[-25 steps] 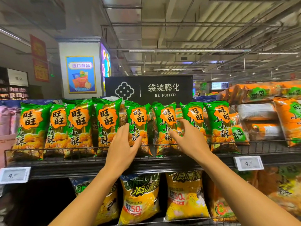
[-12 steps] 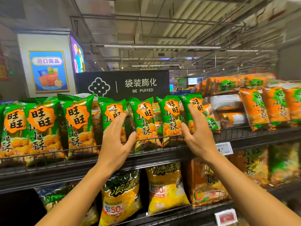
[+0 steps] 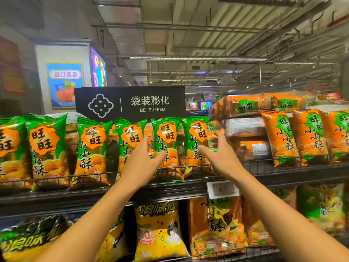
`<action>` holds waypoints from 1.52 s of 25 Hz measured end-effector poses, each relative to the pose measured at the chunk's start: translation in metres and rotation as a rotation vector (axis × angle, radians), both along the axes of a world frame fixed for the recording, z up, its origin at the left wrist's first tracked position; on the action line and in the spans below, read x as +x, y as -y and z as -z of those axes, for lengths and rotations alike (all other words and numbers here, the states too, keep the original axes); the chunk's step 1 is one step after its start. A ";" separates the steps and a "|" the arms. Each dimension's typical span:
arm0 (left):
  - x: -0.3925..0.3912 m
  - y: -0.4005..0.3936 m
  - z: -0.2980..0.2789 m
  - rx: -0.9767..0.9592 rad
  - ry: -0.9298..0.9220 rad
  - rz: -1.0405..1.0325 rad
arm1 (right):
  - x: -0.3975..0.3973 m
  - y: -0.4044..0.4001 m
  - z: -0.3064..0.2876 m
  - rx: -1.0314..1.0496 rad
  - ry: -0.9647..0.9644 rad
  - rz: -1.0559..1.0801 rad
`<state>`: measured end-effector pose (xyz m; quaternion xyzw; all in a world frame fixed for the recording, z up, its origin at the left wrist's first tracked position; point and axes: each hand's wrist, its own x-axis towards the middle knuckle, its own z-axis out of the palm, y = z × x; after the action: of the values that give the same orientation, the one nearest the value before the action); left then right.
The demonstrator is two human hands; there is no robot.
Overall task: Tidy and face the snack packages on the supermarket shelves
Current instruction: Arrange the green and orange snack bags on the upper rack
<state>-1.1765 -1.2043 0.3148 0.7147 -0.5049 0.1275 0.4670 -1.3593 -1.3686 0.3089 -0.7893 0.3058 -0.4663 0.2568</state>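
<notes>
left hand [image 3: 140, 163]: raised, fingers spread | right hand [image 3: 220, 156]: raised, apparently unclenched | both forearms extended

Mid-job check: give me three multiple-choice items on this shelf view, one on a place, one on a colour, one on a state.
1. Where is the black "BE PUFFED" sign?
A. above the green snack bags
B. on the lower shelf
C. on the floor

2. What colour are the upright bags at far right?
A. blue
B. orange
C. white

3. How are the hands?
A. both gripping one bag
B. in pockets
C. open, fingers spread

A: it rises behind the tops of the green snack bags.
B: orange with green badges.
C: the left hand and right hand reach with spread fingers, closed on nothing.
</notes>
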 end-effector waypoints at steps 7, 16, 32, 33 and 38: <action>-0.017 0.020 0.000 0.315 -0.018 -0.220 | -0.003 0.023 -0.011 0.116 -0.235 -0.224; -0.016 0.023 -0.011 -0.007 -0.224 -0.040 | -0.008 0.046 -0.016 0.155 0.127 -0.471; 0.015 0.034 -0.013 -0.055 -0.218 0.275 | -0.027 0.091 -0.013 0.063 0.190 -0.589; 0.017 0.034 -0.012 -0.053 -0.218 0.289 | -0.027 0.094 -0.012 0.075 0.204 -0.608; 0.023 0.035 -0.009 -0.043 -0.165 0.298 | -0.027 0.100 -0.012 0.009 0.078 -0.607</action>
<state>-1.1534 -1.2397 0.3237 0.6296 -0.5625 0.0085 0.5358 -1.3866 -1.4684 0.3214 -0.8251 0.0481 -0.3967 0.3995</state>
